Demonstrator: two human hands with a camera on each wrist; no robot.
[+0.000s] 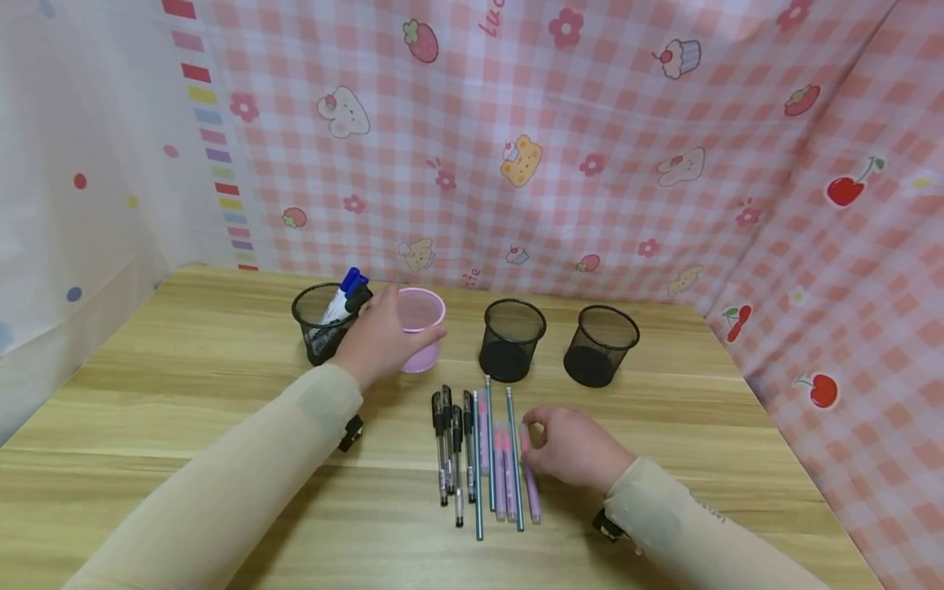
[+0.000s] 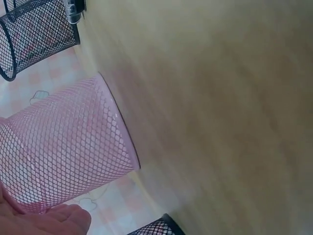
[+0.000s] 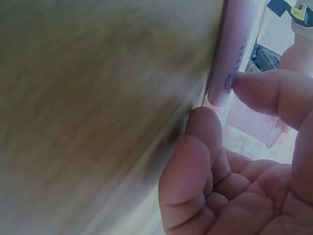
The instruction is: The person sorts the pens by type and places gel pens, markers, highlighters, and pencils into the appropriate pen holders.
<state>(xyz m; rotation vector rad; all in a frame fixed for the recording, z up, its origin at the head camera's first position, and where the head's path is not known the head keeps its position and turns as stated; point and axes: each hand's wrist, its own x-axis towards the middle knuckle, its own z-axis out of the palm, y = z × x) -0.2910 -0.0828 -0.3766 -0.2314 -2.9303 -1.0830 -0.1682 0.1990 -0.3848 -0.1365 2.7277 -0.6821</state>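
My left hand (image 1: pixel 379 340) holds a pink mesh pen cup (image 1: pixel 424 357) by its sides, thumb toward the right of the rim. In the left wrist view the cup's base is at the wooden tabletop, with the fingertips (image 2: pixel 71 218) beside its mesh. My right hand (image 1: pixel 578 449) pinches the far end of a purple highlighter (image 1: pixel 533 496), the rightmost in a row of writing tools. In the right wrist view the thumb presses against its barrel (image 3: pixel 232 54) and curled fingers are at its tip. Beside it lie more purple highlighters (image 1: pixel 505 483) and striped pencils (image 1: pixel 515 459).
Several black-capped gel pens (image 1: pixel 447 434) lie at the row's left. A black mesh cup (image 1: pixel 317 332) with blue and black markers (image 1: pixel 339 307) stands left of the pink cup. Two more black mesh cups (image 1: pixel 509 360) (image 1: pixel 596 365) stand to the right, before a checked curtain (image 1: pixel 472 147).
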